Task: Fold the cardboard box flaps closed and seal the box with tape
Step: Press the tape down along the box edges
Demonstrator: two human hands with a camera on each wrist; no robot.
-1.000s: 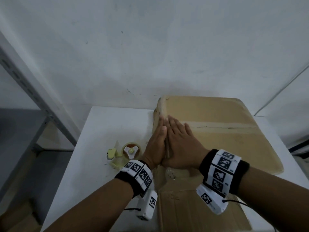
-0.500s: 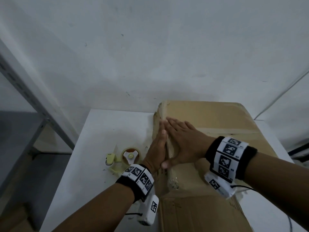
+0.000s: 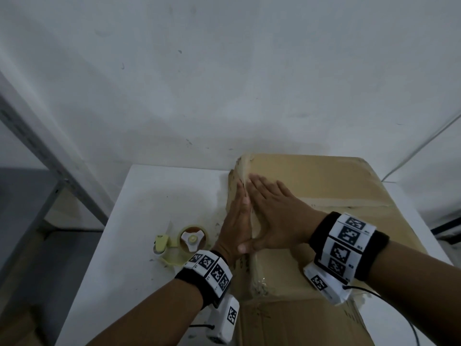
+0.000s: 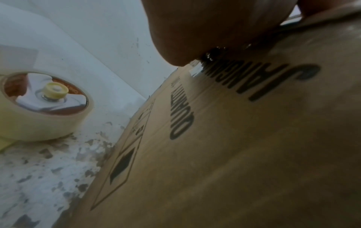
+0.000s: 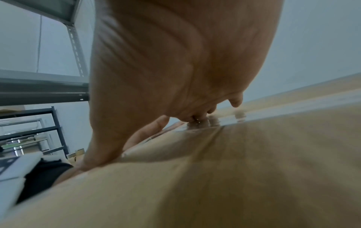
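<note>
- Cardboard box (image 3: pixel 321 196) stands on the white table (image 3: pixel 154 196), flaps folded down. The top is a broad flat face whose long axis runs from the person toward the wall; the flap seam crosses it left to right, under a strip of tape (image 3: pixel 349 204).
- Left side panel, left wrist view: printed lettering (image 4: pixel 181 117) reads upside down.
- Right hand (image 3: pixel 277 221) lies palm-down on the top face at the box's left edge. Fingers straight and together, pointing away and slightly leftward toward the far-left corner; thumb spread out toward the left hand. It holds nothing, only pressing flat.
- Right wrist view: palm (image 5: pixel 175 61) raised a little off the cardboard, fingertips touching the glossy tape.
- Left hand (image 3: pixel 235 226) is set on edge, palm flat against the box's left side wall just under the top edge, fingers straight and pointing away. No grasp, flat contact only.
- The two hands meet along the box's left top edge; the right thumb touches the left hand.
- Tape dispenser (image 3: pixel 182 242) with its roll (image 4: pixel 43 108) lies on the table just left of the left wrist, apart from the box.
- Marker bands on both wrists.
</note>
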